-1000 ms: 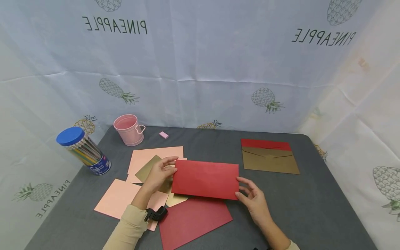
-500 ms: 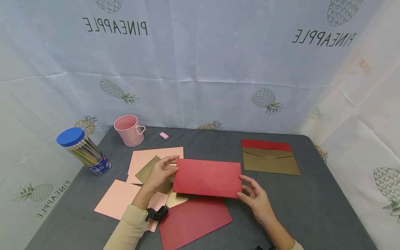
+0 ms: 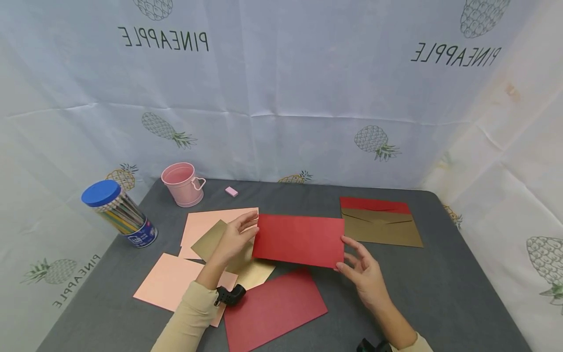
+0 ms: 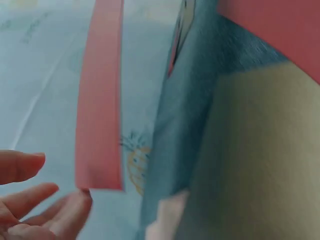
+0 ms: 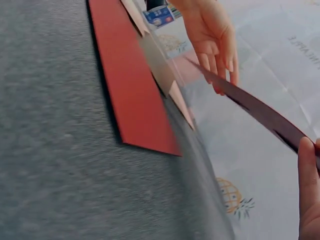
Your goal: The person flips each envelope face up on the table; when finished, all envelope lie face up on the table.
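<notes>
Both hands hold one red envelope [image 3: 299, 240] in the air, near the middle of the frame and above the grey surface [image 3: 440, 293]. The left hand [image 3: 235, 239] takes its left short edge; the grip there is a light pinch with the fingers almost straight, and the left wrist view shows the fingertips [image 4: 30, 167] only just meeting the edge of the red paper [image 4: 99, 100]. The right hand [image 3: 365, 274] pinches the lower right corner between thumb and fingers, and in the right wrist view a fingertip [image 5: 309, 190] presses on the thin edge of the envelope [image 5: 250, 107].

Compared with one second ago, the envelope has gone a little up and to the right in the frame, and it is now less tilted. Its right edge now stands close to the gold envelope [image 3: 380, 227], which lies on another red one [image 3: 374, 204] at the right of the frame. I judge from this that the person is carrying it toward that small stack.

Below the hands lies a darker red envelope [image 3: 272, 308], a gold sheet [image 3: 237, 259] and some pink sheets [image 3: 167, 281]. At the far left stand a pencil jar [image 3: 119, 212], a pink cup [image 3: 182, 183] and a small pink eraser [image 3: 231, 191].
</notes>
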`<state>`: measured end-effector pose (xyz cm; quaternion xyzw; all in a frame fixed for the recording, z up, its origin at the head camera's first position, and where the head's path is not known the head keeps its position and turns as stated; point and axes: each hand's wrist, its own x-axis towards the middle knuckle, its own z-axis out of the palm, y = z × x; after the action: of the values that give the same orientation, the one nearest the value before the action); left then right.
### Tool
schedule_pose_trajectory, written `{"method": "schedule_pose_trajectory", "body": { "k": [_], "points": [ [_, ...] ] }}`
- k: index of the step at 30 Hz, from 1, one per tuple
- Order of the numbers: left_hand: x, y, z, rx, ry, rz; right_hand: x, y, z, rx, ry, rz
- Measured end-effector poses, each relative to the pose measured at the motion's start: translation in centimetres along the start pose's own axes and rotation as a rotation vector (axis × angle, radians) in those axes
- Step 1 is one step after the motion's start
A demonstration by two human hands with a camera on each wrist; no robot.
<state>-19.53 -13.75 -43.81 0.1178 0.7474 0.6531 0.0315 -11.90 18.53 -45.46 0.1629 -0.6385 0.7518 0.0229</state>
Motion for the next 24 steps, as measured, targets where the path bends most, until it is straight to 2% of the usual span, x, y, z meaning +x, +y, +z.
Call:
{"method": "schedule_pose_trajectory", "body": {
  "k": [6, 10, 13, 17, 20, 24],
  "points": [
    [-0.3, 1.8, 2.3, 0.182, 0.003, 0.061, 0.9, -1.1, 0.3, -0.018, -0.008, -0.089],
    [-1.0, 3.1, 4.3, 0.26, -0.044, 0.097, 1.4, -1.8, 0.9, -0.133, 0.01, -0.161],
    [-1.5, 4.4, 5.9, 0.218, -0.119, 0.123, 1.7, -2.3, 1.7, -0.249, 0.036, -0.213],
    [-2.2, 6.3, 7.6, 0.114, -0.203, 0.142, 2.1, -2.9, 3.1, -0.365, 0.057, -0.291],
    [-2.4, 7.0, 8.5, 0.046, -0.227, 0.151, 2.3, -3.1, 4.2, -0.454, 0.055, -0.389],
    [-2.4, 7.4, 9.2, -0.032, -0.219, 0.168, 2.7, -3.1, 5.3, -0.575, 0.028, -0.579]
  ]
}}
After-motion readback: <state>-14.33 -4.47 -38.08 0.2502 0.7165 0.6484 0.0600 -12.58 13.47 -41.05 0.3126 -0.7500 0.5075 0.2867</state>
